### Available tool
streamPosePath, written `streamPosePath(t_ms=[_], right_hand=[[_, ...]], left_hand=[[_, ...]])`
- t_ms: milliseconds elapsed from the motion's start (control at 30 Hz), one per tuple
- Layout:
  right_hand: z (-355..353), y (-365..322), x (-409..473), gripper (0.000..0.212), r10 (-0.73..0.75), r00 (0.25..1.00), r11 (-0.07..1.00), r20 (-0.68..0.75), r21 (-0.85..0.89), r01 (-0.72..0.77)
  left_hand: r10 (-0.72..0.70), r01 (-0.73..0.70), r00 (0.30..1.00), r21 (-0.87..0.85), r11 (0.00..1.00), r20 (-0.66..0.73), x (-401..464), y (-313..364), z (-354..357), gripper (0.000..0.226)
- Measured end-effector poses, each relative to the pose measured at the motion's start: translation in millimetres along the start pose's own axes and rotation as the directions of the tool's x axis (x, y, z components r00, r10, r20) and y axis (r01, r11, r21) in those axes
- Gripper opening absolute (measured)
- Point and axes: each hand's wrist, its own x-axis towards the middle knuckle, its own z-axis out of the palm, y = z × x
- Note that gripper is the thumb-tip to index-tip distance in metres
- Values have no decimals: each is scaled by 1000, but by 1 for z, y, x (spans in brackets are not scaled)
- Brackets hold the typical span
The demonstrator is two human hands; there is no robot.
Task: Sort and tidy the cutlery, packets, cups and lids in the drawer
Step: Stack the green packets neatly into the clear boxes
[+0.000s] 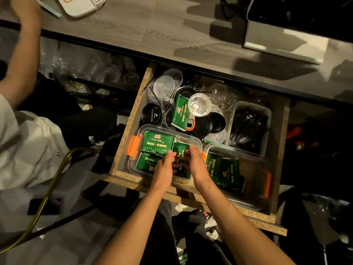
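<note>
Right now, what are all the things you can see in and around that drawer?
Drawer: one, brown chipboard, pulled open under the counter.
Clear tubs: two, orange clips, front of drawer.
Green packets: several in both tubs, one more on the lid pile.
Black lids: several, round, middle of drawer.
Clear cup: one, on the pile.
Clear lids: a few, back left.
Grey bin: one, right side, dark cutlery inside.
Counter: grey wood, above.
Left hand: on packets in the left tub.
Right hand: beside it, same tub.
</note>
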Motion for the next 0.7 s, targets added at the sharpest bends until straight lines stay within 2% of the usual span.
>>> streamPosePath(t_ms=[133, 267, 333, 400, 433, 533, 567, 633, 700], right_hand=[[-31, 0, -9, 27, -53, 996, 956, -71, 285, 71], [-76, 9, -14, 28, -94, 971, 942, -222, 297, 159], [-100, 21, -15, 21, -77, 944, 953, -320, 254, 164], [-125, 39, -12, 14, -72, 906, 981, -418, 136, 140], [-138, 53, -7, 14, -74, 891, 992, -448, 60, 112], [-168, 86, 11, 23, -95, 908, 988, -408, -151, 36], [-174, 96, 19, 29, -123, 918, 974, -377, -221, 40], [-179, 104, 31, 44, -125, 938, 959, -323, -281, 31], [-179, 110, 44, 60, -128, 958, 948, -256, -314, 43]], left_hand=[[108, -108, 992, -7, 994, 63, -7, 18, 16, 58], [173, -169, 979, -44, 985, 105, -15, 26, 55, 37], [139, -135, 974, -36, 990, 178, -17, 24, 79, 28], [66, -65, 962, -12, 998, 264, -14, 16, 104, 26], [17, -19, 951, 3, 1000, 308, -14, 12, 115, 33], [-154, 119, 919, 117, 986, 364, -7, -4, 142, 88], [-168, 115, 926, 170, 979, 338, -4, -6, 147, 91], [-144, 78, 961, 269, 960, 235, 8, -13, 155, 69], [-94, 20, 980, 385, 923, 175, 22, -17, 161, 58]])
